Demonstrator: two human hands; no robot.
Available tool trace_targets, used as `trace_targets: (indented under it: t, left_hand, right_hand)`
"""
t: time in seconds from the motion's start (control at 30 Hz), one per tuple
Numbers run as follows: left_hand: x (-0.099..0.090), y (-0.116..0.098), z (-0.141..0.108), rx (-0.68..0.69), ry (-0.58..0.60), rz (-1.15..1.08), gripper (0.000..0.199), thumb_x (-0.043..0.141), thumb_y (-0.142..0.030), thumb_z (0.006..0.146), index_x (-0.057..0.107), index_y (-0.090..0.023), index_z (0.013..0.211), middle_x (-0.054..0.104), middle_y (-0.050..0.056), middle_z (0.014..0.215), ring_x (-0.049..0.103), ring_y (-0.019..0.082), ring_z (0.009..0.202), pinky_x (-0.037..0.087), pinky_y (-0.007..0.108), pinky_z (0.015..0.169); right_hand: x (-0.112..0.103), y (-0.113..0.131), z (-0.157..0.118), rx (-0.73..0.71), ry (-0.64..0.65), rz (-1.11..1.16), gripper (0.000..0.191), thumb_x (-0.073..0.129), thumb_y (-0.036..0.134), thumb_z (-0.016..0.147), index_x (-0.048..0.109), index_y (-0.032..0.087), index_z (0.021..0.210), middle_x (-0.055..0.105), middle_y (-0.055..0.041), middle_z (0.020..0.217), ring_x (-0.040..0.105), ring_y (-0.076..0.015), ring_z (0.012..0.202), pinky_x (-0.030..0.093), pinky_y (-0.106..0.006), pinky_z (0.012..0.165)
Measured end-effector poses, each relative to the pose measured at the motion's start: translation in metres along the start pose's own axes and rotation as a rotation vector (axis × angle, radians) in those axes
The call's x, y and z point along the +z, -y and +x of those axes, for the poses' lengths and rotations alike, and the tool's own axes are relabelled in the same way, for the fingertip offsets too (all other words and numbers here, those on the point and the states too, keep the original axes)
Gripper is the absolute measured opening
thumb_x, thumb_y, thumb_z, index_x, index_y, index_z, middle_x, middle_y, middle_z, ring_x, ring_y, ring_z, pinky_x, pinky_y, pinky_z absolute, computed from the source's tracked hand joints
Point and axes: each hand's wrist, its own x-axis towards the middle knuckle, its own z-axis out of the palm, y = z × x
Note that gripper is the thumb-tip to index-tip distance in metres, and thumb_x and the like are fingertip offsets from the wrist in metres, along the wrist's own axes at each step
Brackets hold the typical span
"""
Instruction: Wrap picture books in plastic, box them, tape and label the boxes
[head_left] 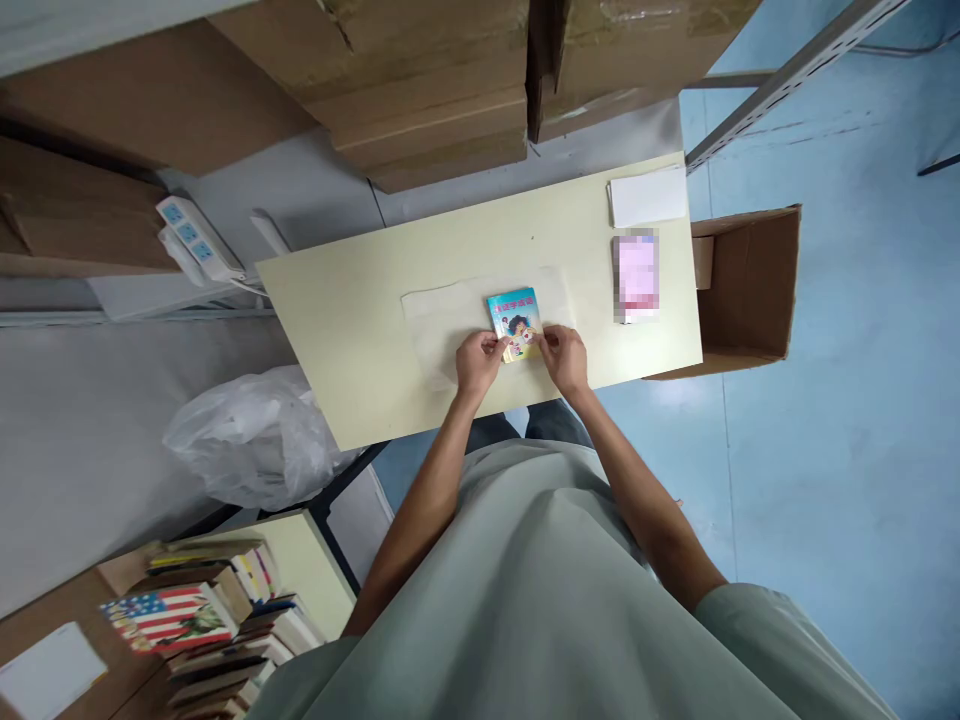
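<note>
A small picture book (519, 316), blue at the top and yellow at the bottom with a cartoon child on its cover, is face up between my hands. My left hand (478, 362) pinches its lower left side. On the opposite side, the fingers of my right hand (565, 358) close on the lower right edge. Beneath the book a thin whitish sheet (442, 320) is spread on the pale yellow table (352, 310). Whether the book rests flat on the sheet or is slightly raised, I cannot tell.
Right of the book lie a blurred pink item (637, 272) and a white stack (649, 200). An open cardboard box (757, 290) stands beyond the table's right end. Large cartons (435, 90) line the back. At left are a power strip (196, 240), a plastic bag (247, 435) and several books (247, 650).
</note>
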Motion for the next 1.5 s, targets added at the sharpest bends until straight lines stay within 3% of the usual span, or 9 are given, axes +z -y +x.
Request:
trace_targets:
  t: [0.4,0.57,0.63,0.73,0.83,0.97,1.23,1.4,1.5]
  left_hand:
    - [0.004,0.012,0.007,-0.033,-0.050,-0.074,0.017,0.084,-0.037,0.086,0.075,-0.022,0.083,0.081,0.004,0.084,0.075,0.021,0.080,0.056,0.031,0.077]
    - [0.006,0.013,0.006,-0.046,-0.048,-0.077,0.018,0.082,-0.039,0.087,0.074,-0.023,0.085,0.081,0.003,0.084,0.075,0.021,0.081,0.057,0.030,0.078]
    - [0.007,0.012,0.005,-0.050,-0.044,-0.076,0.018,0.081,-0.039,0.087,0.074,-0.023,0.085,0.081,0.003,0.085,0.075,0.021,0.083,0.057,0.030,0.079]
    - [0.007,0.011,0.005,-0.056,-0.046,-0.077,0.017,0.082,-0.038,0.086,0.074,-0.023,0.085,0.081,0.003,0.085,0.075,0.021,0.082,0.056,0.030,0.078]
    - [0.007,0.010,0.004,-0.057,-0.057,-0.102,0.016,0.082,-0.037,0.086,0.074,-0.023,0.084,0.080,0.004,0.084,0.074,0.021,0.080,0.056,0.031,0.078]
    - [0.009,0.010,0.004,-0.050,-0.079,-0.112,0.017,0.082,-0.037,0.085,0.073,-0.023,0.083,0.080,0.004,0.084,0.075,0.021,0.081,0.056,0.032,0.079]
    - [0.012,0.010,0.000,0.001,-0.094,-0.123,0.019,0.080,-0.032,0.090,0.073,-0.026,0.107,0.076,-0.001,0.080,0.075,0.020,0.079,0.057,0.031,0.083]
    - [0.015,0.008,-0.011,0.096,-0.145,0.001,0.020,0.064,-0.036,0.104,0.074,-0.022,0.115,0.076,0.011,0.106,0.073,0.025,0.093,0.057,0.038,0.097]
    - [0.025,0.004,-0.023,0.149,-0.171,0.090,0.031,0.072,-0.037,0.100,0.071,-0.019,0.126,0.070,0.017,0.121,0.069,0.034,0.116,0.052,0.046,0.111]
  right_hand:
    - [-0.014,0.011,0.012,0.130,0.135,-0.112,0.010,0.070,0.033,0.102,0.072,0.023,0.101,0.080,-0.0082,0.099,0.073,-0.0273,0.095,0.055,-0.037,0.086]
    - [-0.025,-0.004,0.026,0.066,-0.206,-0.112,0.027,0.067,0.038,0.103,0.063,0.021,0.124,0.072,-0.0173,0.127,0.066,-0.0323,0.118,0.054,-0.049,0.105]
    - [-0.029,-0.011,0.036,0.080,-0.245,-0.077,0.035,0.070,0.039,0.101,0.060,0.021,0.128,0.074,-0.0159,0.121,0.066,-0.0322,0.114,0.054,-0.050,0.104]
    - [-0.035,-0.014,0.049,0.140,-0.153,-0.029,0.025,0.071,0.040,0.099,0.065,0.020,0.113,0.076,-0.0120,0.101,0.070,-0.0300,0.099,0.057,-0.046,0.094]
    - [-0.043,-0.011,0.053,0.144,-0.065,0.002,0.022,0.068,0.043,0.100,0.065,0.022,0.097,0.078,-0.0115,0.097,0.072,-0.0276,0.091,0.057,-0.043,0.088]
    - [-0.047,0.007,0.048,0.071,-0.005,0.071,0.025,0.064,0.047,0.102,0.068,0.023,0.100,0.080,-0.0090,0.097,0.075,-0.0254,0.086,0.058,-0.040,0.085]
    - [-0.004,0.047,0.055,-0.032,0.184,0.062,0.011,0.067,0.031,0.102,0.071,0.023,0.107,0.082,-0.0057,0.096,0.078,-0.0230,0.090,0.058,-0.035,0.087]
    - [0.012,0.046,0.061,-0.013,0.209,-0.010,0.014,0.067,0.032,0.103,0.072,0.021,0.110,0.084,-0.0081,0.101,0.079,-0.0246,0.096,0.058,-0.036,0.091]
    - [0.009,0.040,0.066,-0.063,0.255,-0.040,0.021,0.059,0.035,0.108,0.073,0.021,0.112,0.084,-0.0091,0.104,0.079,-0.0260,0.098,0.059,-0.037,0.091]
